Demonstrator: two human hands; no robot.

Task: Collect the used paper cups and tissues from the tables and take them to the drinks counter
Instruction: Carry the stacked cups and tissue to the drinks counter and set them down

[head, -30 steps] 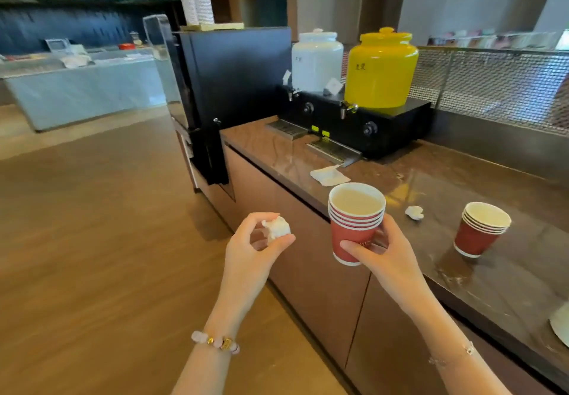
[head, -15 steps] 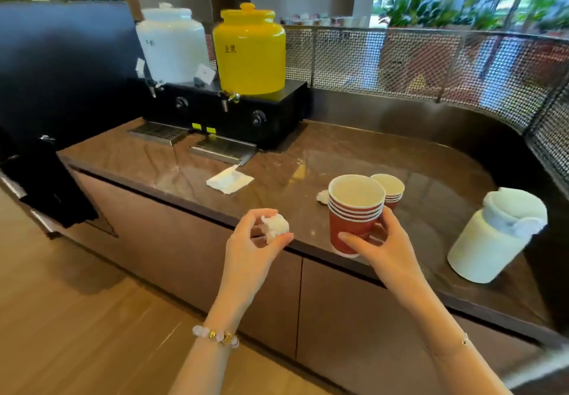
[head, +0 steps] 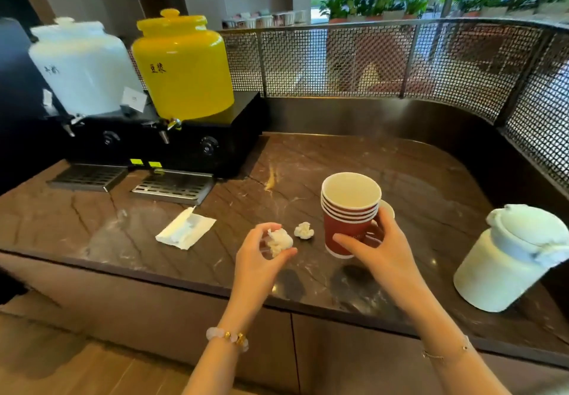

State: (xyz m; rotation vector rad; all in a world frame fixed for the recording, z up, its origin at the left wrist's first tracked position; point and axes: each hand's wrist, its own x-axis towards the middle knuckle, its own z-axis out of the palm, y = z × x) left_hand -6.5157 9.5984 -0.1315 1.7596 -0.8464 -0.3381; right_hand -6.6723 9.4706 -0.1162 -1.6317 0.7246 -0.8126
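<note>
— Five or so nested red cups (head: 349,213) sit in the right hand (head: 374,244), low over the counter (head: 431,179)?
— Yes, probably for setting down. The left hand (head: 261,259) pinches a crumpled tissue (head: 279,240) near another wad (head: 304,230).

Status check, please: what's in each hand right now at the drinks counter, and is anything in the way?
Left hand grip on crumpled tissue. Right hand grip on stacked red cups, above counter. Another tissue ball and flat napkin nearby.
</note>
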